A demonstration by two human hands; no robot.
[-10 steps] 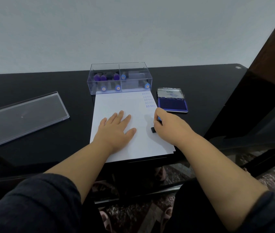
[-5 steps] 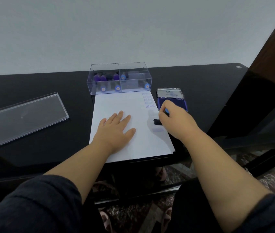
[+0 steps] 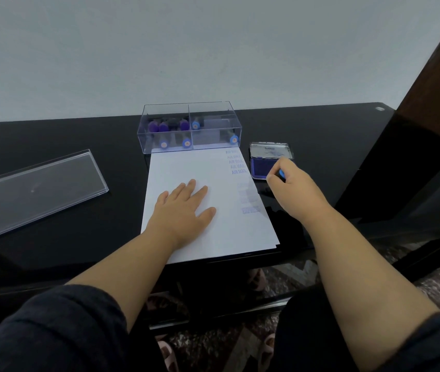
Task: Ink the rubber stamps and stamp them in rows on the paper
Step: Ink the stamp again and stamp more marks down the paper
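Spanning view: glossy black desk [image 3: 52, 264] against plain grey wall [image 3: 159, 49].

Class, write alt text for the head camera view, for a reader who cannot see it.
A person's right hand holds a blue-handled stamp over an open blue ink pad, while the left hand lies flat on white paper with stamped marks down its right edge. Behind the paper, a clear box holds more stamps; its clear lid lies to the left on the black table.

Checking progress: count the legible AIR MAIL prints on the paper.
5, stacked in a column at the far right corner of the paper, from down to. Fainter blurred marks lie below, near; those I cannot read.
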